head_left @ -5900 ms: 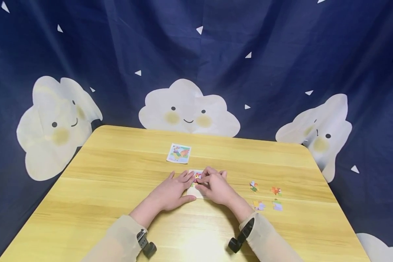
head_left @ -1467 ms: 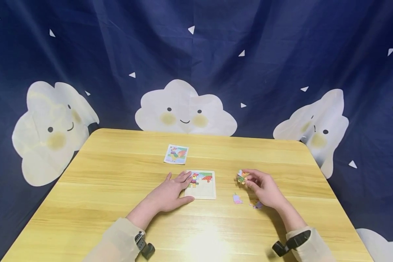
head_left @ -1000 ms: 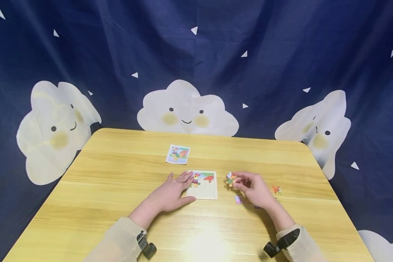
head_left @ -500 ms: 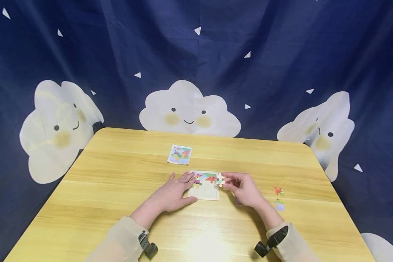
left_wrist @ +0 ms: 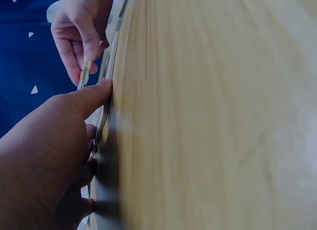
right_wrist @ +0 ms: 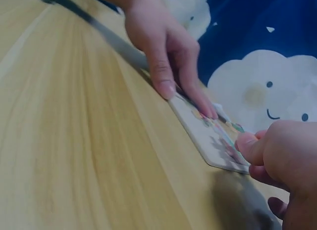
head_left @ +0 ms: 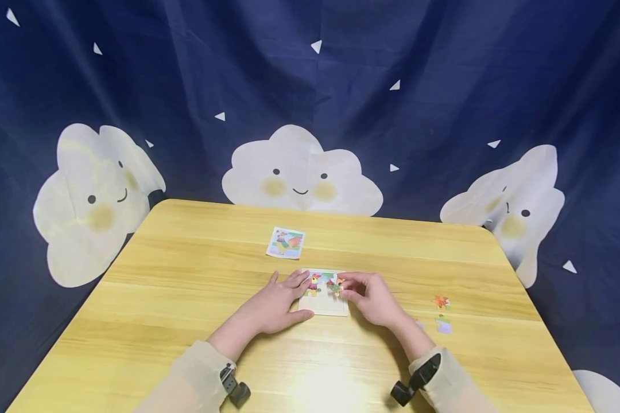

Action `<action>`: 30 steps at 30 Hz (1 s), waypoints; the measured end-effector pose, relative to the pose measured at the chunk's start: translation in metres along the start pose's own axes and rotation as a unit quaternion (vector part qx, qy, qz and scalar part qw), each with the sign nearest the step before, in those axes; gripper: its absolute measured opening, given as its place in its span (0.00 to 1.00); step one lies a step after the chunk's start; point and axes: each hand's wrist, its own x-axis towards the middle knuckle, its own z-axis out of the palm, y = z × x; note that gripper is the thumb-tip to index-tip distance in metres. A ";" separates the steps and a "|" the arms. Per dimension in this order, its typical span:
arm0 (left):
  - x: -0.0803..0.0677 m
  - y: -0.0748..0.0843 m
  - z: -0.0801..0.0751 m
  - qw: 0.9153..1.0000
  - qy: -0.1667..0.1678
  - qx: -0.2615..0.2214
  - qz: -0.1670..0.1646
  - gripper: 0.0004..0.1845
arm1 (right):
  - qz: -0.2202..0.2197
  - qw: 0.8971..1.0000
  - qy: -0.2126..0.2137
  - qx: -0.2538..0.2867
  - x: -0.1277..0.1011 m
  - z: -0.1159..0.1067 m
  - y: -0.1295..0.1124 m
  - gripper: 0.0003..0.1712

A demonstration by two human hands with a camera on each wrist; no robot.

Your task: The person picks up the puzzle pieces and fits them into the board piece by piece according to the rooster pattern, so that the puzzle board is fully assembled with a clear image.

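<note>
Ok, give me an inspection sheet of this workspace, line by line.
Surface: wooden table, light grain, rounded corners.
Job's things: puzzle tray partly filled at its far side; puzzle piece held over the tray.
Clutter: picture card beyond the tray; two loose pieces, one orange, one pale purple, to the right.
Grippers: left hand rests flat on the tray's left edge; right hand pinches the puzzle piece.
Cables: nothing seen.
Surroundings: dark blue curtain printed with smiling clouds behind the table.
</note>
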 end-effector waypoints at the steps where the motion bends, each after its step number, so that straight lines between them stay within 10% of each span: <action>1: 0.000 0.000 0.000 1.000 0.000 0.000 0.000 0.44 | -0.002 1.000 -0.003 -0.006 0.001 0.001 -0.001 0.20; 30: 0.000 0.000 -0.002 1.000 0.011 0.006 0.007 0.43 | 0.014 0.997 -0.038 -0.071 0.010 0.022 -0.009 0.18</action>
